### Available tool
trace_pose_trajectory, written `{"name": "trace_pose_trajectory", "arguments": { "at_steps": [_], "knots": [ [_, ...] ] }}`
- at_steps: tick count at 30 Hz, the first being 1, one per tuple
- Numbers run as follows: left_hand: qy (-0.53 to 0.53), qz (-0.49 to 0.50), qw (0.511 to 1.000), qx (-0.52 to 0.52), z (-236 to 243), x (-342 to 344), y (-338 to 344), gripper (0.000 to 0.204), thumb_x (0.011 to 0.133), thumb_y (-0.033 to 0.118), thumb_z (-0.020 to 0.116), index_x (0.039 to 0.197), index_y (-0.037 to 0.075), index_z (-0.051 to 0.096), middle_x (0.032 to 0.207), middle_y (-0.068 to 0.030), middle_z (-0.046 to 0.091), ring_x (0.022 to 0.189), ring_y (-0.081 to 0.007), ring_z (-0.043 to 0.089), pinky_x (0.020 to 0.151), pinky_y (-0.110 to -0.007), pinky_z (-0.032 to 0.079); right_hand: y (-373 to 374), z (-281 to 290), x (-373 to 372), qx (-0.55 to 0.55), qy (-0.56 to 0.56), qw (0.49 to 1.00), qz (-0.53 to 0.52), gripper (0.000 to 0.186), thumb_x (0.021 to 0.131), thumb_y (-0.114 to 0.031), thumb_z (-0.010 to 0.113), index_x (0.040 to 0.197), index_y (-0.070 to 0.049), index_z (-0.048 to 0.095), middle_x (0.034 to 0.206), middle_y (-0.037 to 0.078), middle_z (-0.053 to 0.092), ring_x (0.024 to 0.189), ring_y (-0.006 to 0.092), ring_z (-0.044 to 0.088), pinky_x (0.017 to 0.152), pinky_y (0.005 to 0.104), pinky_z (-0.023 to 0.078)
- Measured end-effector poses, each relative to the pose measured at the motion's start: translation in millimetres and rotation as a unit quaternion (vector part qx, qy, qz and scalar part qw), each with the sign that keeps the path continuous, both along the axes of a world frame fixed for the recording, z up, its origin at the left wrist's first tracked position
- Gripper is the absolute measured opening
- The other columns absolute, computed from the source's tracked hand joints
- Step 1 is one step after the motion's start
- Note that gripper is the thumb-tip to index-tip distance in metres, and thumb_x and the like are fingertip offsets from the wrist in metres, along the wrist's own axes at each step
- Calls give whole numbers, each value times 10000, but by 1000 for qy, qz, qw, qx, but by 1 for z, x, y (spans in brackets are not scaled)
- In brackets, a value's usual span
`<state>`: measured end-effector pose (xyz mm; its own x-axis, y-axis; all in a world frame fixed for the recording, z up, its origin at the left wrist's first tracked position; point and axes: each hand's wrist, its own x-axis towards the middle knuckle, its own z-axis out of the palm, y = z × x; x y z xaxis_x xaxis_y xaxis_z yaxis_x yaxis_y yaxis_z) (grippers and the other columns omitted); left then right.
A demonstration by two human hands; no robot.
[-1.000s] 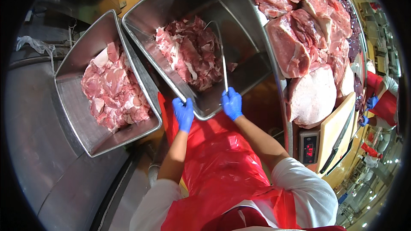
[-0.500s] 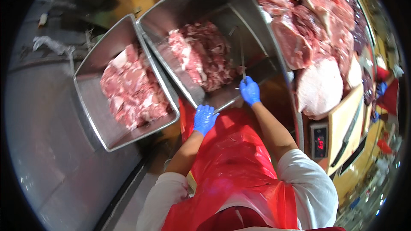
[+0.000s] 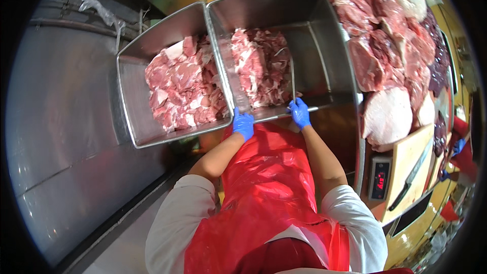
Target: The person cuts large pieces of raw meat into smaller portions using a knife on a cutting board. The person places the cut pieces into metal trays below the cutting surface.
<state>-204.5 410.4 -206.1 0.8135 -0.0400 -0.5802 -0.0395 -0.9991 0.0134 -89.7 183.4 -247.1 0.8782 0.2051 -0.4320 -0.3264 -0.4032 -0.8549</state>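
Observation:
Two deep steel tubs stand side by side in front of me, each with cut pink meat inside. My left hand [image 3: 243, 124], in a blue glove, has its fingers closed over the near rim of the right tub [image 3: 264, 118], by the corner where the tubs meet. In my right hand [image 3: 300, 113], also gloved in blue, is a thin metal hook [image 3: 292, 78]. Its shaft reaches into the right tub, and its curved end is at the right edge of the meat pile [image 3: 261, 68]. The left tub [image 3: 177, 139] holds another meat pile [image 3: 185, 89].
To the right, a table carries large meat cuts [image 3: 388, 61] and a pale fatty piece [image 3: 388, 114]. Nearer lie a small digital scale [image 3: 380, 179] and a knife [image 3: 411, 180] on a cutting board [image 3: 406, 152]. A grey metal surface [image 3: 61, 106] spans the left. Another person's red clothing shows far right.
The view has turned, and the tubs sit straighter and farther right in it. The hook's curved end has moved left onto the meat's edge. My left hand has shifted to the tub's near corner.

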Motion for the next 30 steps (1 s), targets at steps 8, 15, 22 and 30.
{"name": "trace_pose_trajectory", "arguments": {
  "at_steps": [8, 15, 22, 30],
  "knots": [
    [74, 37, 994, -73, 15, 0, 5, 545, 826, 393, 590, 1227, 23, 578, 1285, -222, 596, 1239, -340, 548, 1149, -646, 8, -94, 180, -103, -51, -294, 940, 166, 139, 776, -123, 548, 869, -24, 576, 661, 176, 581, 614, 383, 592, 620, 427, 508],
    [315, 183, 637, -680, 164, 63, -75, 679, 969, 337, 602, 1515, 135, 253, 1390, -125, 483, 1262, -218, 525, 1040, -394, 405, -102, 235, -124, -153, -257, 946, 124, 234, 1000, -276, 470, 1032, -48, 510, 729, 222, 599, 660, 440, 583, 609, 533, 440],
    [155, 195, 823, -510, 58, 61, -137, 358, 1044, 397, 430, 1098, 94, 613, 948, -29, 637, 859, -140, 606, 756, -287, 473, -96, 109, -127, -276, -72, 938, 198, 330, 931, -240, 523, 1189, -36, 507, 975, 261, 650, 943, 401, 646, 813, 511, 498],
    [176, 341, 852, -356, -97, 65, -180, 331, 974, 301, 426, 1074, 85, 656, 836, -94, 668, 654, -242, 602, 615, -376, 502, -229, 186, -222, -124, 18, 992, 19, 405, 952, -311, 499, 1268, -58, 519, 1139, 248, 633, 1074, 406, 608, 933, 486, 472]
  ]
}}
